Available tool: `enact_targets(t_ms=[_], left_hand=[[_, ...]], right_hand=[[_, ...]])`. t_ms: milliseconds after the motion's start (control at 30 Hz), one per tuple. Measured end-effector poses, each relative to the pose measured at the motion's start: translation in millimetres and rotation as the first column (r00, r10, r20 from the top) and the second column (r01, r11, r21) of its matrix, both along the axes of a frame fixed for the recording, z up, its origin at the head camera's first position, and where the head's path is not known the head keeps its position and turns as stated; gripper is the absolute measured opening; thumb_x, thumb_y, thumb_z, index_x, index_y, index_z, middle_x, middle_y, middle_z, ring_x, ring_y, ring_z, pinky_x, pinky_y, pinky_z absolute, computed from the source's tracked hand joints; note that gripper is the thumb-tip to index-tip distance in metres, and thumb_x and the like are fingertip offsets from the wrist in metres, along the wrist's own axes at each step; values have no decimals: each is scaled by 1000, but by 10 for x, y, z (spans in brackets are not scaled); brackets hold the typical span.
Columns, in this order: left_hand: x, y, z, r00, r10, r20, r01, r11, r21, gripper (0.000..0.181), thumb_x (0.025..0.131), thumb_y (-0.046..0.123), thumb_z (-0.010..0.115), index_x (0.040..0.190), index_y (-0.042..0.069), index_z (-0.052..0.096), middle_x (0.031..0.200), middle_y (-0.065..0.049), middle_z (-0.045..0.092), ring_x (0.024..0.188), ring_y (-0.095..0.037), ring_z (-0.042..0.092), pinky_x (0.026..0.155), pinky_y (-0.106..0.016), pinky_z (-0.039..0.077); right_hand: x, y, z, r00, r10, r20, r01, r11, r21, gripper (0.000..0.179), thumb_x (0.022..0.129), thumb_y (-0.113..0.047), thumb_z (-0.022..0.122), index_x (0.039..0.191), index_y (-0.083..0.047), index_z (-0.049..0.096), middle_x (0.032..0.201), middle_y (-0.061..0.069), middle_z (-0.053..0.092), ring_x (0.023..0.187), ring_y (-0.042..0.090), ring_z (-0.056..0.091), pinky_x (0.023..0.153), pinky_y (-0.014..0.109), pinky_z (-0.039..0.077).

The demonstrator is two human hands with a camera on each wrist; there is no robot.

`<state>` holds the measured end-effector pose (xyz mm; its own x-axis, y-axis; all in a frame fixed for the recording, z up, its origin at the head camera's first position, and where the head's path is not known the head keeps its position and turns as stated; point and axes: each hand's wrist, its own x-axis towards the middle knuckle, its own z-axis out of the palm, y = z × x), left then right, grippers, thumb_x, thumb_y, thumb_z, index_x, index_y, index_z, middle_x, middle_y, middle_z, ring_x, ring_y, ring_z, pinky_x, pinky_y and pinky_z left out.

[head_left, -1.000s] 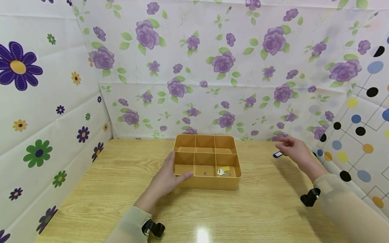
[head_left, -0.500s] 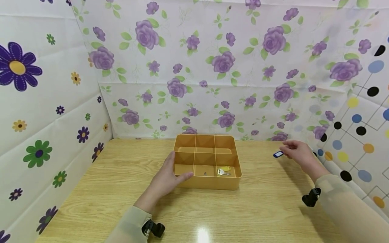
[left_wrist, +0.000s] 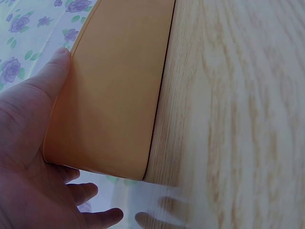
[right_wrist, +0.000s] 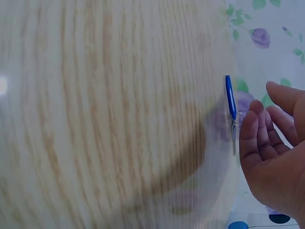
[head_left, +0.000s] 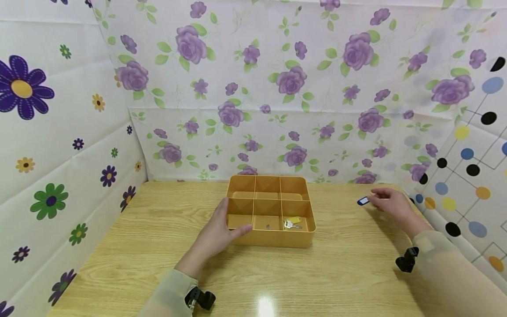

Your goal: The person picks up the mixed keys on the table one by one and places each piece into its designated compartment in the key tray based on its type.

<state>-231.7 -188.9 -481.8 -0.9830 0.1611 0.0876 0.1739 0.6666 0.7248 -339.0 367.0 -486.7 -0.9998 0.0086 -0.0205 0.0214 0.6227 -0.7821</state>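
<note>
My left hand (head_left: 217, 231) rests at the front left corner of a tan box (head_left: 277, 238) with six compartments. Its thumb (left_wrist: 56, 71) lies along the front rim; the other fingers stretch past the left side. In the front right compartment is a key (head_left: 291, 225) with a yellow tag (head_left: 294, 219). At the right, a blue-framed key tag (head_left: 363, 200) lies on the table, its key (right_wrist: 234, 138) showing in the right wrist view. Beside that tag is my right hand (head_left: 392, 206), fingers loosely bent and nothing between thumb and fingertips.
A small grey piece (head_left: 267, 227) lies in the front middle compartment. The wooden table (head_left: 309, 281) ends at a flowered cloth (head_left: 245, 88) behind the box. Patterned cloths also hang at the left and right.
My right hand has moved a little right and towards me, uncovering more of the blue tag, which stays in place. My left hand and the box have not moved.
</note>
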Motion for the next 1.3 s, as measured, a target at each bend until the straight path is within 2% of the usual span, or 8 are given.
enact_targets(t_ms=[200,400,567,1067,1300], left_hand=[[-2,-7,-5,1000,-2,0,2,1000,-11,129,95,69,78,177,4,3,184,-19,7,164,-46,25,128,-64,30],[-8,-2,-13,1000,4,3,-4,1000,-11,125,98,62,80,177,5,2,184,-18,7,163,-46,25,128,-64,30],[-8,0,-10,1000,6,5,-6,1000,-12,127,97,64,80,177,5,1,184,-18,7,164,-46,25,128,-64,30],[2,-6,5,1000,1,9,-1,1000,-9,134,92,77,76,177,5,2,184,-19,7,165,-44,22,129,-62,27],[-3,-11,1,1000,3,12,-3,1000,-12,134,92,78,75,177,6,2,184,-17,6,164,-44,24,129,-63,28]], right_hand=[[-46,53,-75,1000,-2,4,2,1000,13,68,113,-39,67,161,7,49,138,23,63,114,32,71,83,31,61],[-81,87,-141,1000,-8,20,7,1000,30,65,113,-35,67,159,7,51,134,23,64,106,28,69,79,30,59],[-97,91,-178,1000,-14,26,14,999,31,61,113,-29,67,158,8,50,135,24,63,103,26,69,78,27,58],[-152,114,-245,999,-5,45,3,999,44,64,111,-27,69,159,10,48,134,25,62,100,28,63,74,30,56],[-180,111,-264,1000,7,27,-9,997,77,68,110,-28,71,160,11,46,132,25,61,104,30,60,76,24,54]])
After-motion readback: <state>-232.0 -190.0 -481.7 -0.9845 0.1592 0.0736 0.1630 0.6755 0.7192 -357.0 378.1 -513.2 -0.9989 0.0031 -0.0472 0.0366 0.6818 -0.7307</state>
